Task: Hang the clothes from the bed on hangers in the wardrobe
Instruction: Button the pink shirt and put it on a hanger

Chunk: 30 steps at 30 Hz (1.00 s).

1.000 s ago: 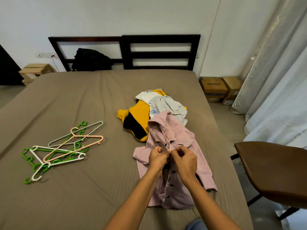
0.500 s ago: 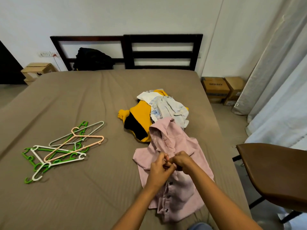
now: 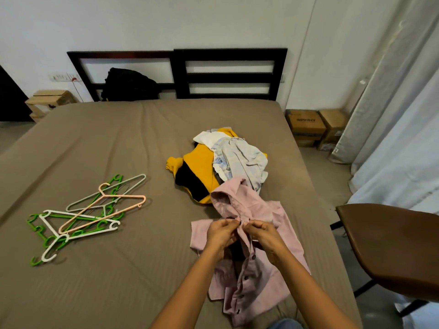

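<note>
A pink button-up shirt [image 3: 268,276] lies spread on the brown bed [image 3: 118,143] near its front right. My left hand [image 3: 219,235] and my right hand [image 3: 266,236] both pinch the shirt's front placket just below the collar, fingertips almost touching. Behind the shirt lies a pile with a yellow-and-black garment [image 3: 197,172] and a pale blue-white shirt [image 3: 240,157]. A heap of plastic hangers [image 3: 80,214], green, white and peach, rests on the bed's left side. The wardrobe is out of view.
A dark brown chair [image 3: 392,248] stands close to the bed's right edge. Cardboard boxes [image 3: 313,128] sit on the floor by pale curtains [image 3: 403,129]. A black bag [image 3: 129,85] leans on the dark headboard [image 3: 228,74]. Another box [image 3: 51,100] stands at the far left.
My hands have stayed at the pink shirt's placket, working the fabric near the collar. The shirt's lower part has shifted and bunched slightly on the bed.
</note>
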Motion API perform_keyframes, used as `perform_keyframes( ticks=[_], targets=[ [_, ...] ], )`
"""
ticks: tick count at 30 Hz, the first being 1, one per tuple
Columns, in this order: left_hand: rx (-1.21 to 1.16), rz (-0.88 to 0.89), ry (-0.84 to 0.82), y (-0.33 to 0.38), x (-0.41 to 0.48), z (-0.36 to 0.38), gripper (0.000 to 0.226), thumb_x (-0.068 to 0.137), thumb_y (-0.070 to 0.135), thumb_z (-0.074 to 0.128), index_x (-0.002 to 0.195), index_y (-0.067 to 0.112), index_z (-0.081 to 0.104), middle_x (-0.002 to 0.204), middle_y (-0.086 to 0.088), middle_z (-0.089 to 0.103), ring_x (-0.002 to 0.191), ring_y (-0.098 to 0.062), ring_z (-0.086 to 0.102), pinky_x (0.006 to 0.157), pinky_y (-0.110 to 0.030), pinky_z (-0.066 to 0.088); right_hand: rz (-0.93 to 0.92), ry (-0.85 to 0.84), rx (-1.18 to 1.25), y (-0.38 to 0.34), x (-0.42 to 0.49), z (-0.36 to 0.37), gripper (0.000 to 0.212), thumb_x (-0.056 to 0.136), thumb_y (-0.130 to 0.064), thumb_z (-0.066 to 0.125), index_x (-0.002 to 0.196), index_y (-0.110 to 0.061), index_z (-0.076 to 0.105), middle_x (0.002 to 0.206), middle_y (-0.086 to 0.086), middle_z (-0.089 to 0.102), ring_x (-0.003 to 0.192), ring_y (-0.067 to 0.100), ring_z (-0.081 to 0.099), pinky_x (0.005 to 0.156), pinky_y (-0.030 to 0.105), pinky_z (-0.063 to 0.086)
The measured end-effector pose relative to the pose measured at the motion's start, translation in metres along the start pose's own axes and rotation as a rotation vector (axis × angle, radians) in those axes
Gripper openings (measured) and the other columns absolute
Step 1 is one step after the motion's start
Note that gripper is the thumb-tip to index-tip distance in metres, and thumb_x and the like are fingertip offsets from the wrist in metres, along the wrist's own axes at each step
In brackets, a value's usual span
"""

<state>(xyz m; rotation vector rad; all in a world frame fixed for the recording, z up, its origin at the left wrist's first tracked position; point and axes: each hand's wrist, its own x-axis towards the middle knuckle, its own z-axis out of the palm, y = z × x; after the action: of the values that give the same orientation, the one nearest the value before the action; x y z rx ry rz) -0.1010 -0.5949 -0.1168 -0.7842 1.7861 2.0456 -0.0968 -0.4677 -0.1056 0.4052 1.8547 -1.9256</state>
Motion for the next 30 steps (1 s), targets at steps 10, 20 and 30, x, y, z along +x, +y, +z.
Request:
perform_keyframes(
  ticks=[10, 20, 30],
  targets=[
    [0.231, 0.312, 0.154, 0.001, -0.011, -0.001, 0.011, 0.083, 0.011, 0.069, 0.072, 0.01, 0.071, 0.072, -0.011, 0.07, 0.068, -0.02, 0.069, 0.061, -0.031, 0.06, -0.115, 0.215, 0.053, -0.001, 0.002, 0.006, 0.008, 0.08, 0.004, 0.069, 0.087, 0.002, 0.069, 0.074, 0.011, 0.068, 0.059, 0.011, 0.062, 0.05, 0.018, 0.047],
    [0.13, 0.378, 0.107, 0.012, -0.014, -0.014, 0.007, 0.08, 0.005, 0.072, 0.081, 0.004, 0.065, 0.07, -0.012, 0.066, 0.064, -0.018, 0.063, 0.052, -0.02, 0.053, -0.401, 0.265, -0.138, -0.01, -0.001, -0.002, 0.022, 0.082, 0.0, 0.065, 0.06, -0.003, 0.062, 0.054, 0.005, 0.056, 0.052, 0.012, 0.049, 0.052, 0.026, 0.041],
    [-0.035, 0.156, -0.06, 0.009, -0.017, -0.008, 0.009, 0.084, -0.003, 0.064, 0.085, 0.006, 0.066, 0.075, -0.008, 0.069, 0.066, -0.013, 0.064, 0.061, -0.022, 0.053, -0.421, 0.104, -0.217, -0.007, -0.01, 0.003, 0.036, 0.082, 0.003, 0.065, 0.056, -0.022, 0.063, 0.05, -0.009, 0.057, 0.05, 0.001, 0.049, 0.052, 0.016, 0.039]
  ],
)
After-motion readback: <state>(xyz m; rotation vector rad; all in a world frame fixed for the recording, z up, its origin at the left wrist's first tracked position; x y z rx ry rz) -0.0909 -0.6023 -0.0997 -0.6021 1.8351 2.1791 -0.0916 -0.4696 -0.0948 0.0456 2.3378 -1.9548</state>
